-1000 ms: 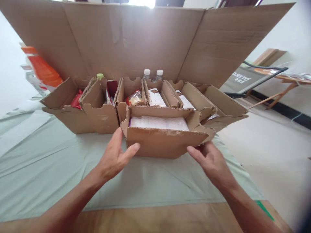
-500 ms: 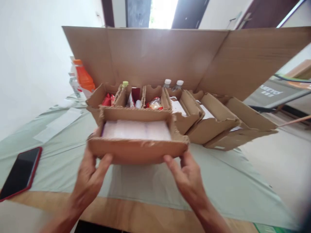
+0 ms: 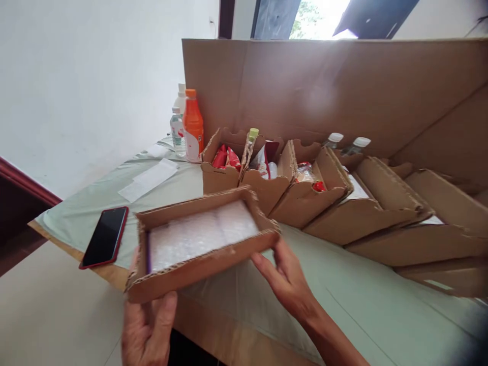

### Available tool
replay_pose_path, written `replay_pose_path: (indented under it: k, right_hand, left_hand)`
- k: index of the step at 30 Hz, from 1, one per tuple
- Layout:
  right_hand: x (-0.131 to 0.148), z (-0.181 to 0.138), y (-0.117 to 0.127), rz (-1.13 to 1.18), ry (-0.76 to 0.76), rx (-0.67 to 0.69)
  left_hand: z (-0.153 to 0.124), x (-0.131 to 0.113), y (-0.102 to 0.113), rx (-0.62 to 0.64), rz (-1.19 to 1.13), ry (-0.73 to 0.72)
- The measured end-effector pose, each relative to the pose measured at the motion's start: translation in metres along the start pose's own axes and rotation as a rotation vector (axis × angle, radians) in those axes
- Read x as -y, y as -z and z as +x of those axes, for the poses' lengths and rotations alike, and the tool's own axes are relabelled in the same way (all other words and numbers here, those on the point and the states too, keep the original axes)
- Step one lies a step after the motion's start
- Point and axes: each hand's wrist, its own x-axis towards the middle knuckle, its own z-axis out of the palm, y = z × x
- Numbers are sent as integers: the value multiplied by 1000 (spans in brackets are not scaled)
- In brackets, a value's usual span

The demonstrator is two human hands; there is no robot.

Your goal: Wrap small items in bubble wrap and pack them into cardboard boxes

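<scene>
A shallow cardboard box is held up above the front of the table, tilted with its left end lower and nearer to me. Inside lies a bubble-wrapped item that nearly fills it, with a purple edge showing at the left. My left hand grips the box's near left corner, thumb on the front wall and fingers underneath. At the right corner, my right hand is closed on it too, its fingertips partly hidden behind the cardboard.
Behind stands a row of cardboard bins with packets in them, backed by a tall cardboard panel. An orange bottle is at the row's left end. A phone and white paper lie on the left of the green cloth.
The view has swung left. Both hands have carried the box leftward, away from the middle of the bins, and its left end has dropped and come nearer.
</scene>
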Motion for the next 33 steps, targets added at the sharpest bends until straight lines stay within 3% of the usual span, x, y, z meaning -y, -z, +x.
replay_pose_path:
  k: [3, 6, 8, 12, 22, 27, 33]
  right_hand:
    - [7, 73, -44, 88, 127, 226]
    - [10, 123, -83, 52, 218, 215]
    - [7, 136, -105, 33, 223, 170]
    - [-10, 130, -132, 36, 194, 95]
    - [-51, 145, -154, 92, 241, 141]
    - [-65, 132, -164, 89, 192, 64]
    - [-69, 132, -163, 94, 114, -62]
  left_hand:
    - [5, 15, 21, -131, 129, -44]
    - [10, 39, 25, -186, 248, -228]
    - [15, 53, 22, -192, 323, -334]
    - [36, 60, 9, -225, 315, -424]
    - [90, 43, -27, -179, 316, -398]
    - [138, 46, -44, -85, 276, -440]
    - [197, 55, -80, 20, 248, -446]
